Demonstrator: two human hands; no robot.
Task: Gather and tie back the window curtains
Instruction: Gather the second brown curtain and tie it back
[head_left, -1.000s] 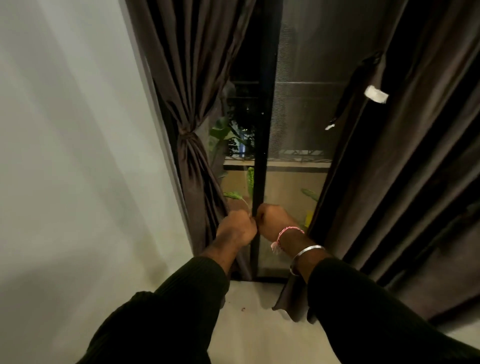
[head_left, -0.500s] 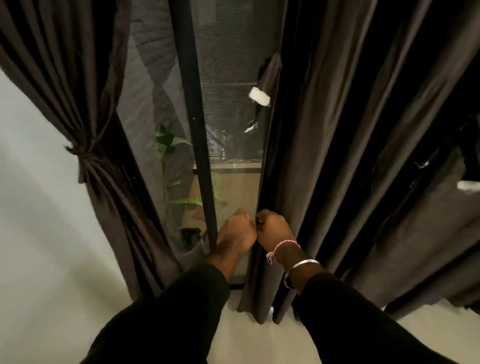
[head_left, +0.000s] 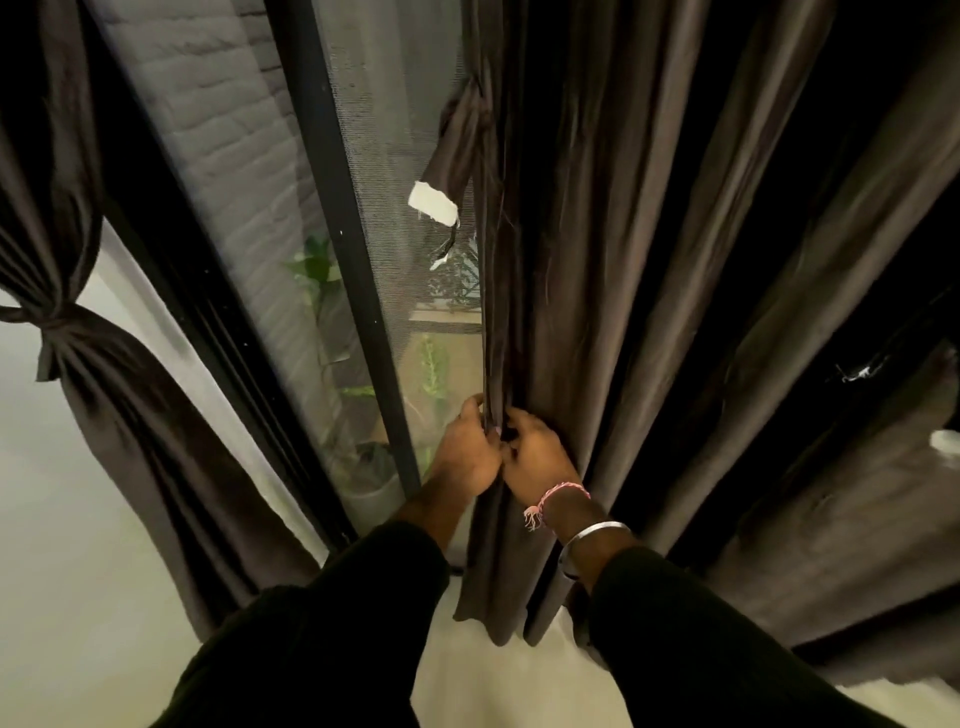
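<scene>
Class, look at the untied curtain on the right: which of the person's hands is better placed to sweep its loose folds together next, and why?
Probably the right hand. It grips the right curtain edge on the side where the loose folds hang. The left hand pinches the same edge from the window side, so it suits anchoring.

2 curtains (head_left: 649, 260), 2 hands (head_left: 470, 452), 2 bracelets (head_left: 558, 496)

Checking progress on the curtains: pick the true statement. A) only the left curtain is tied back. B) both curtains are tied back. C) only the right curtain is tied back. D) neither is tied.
A: the left curtain is cinched by a tie, while both hands grip the loose right curtain.
</scene>
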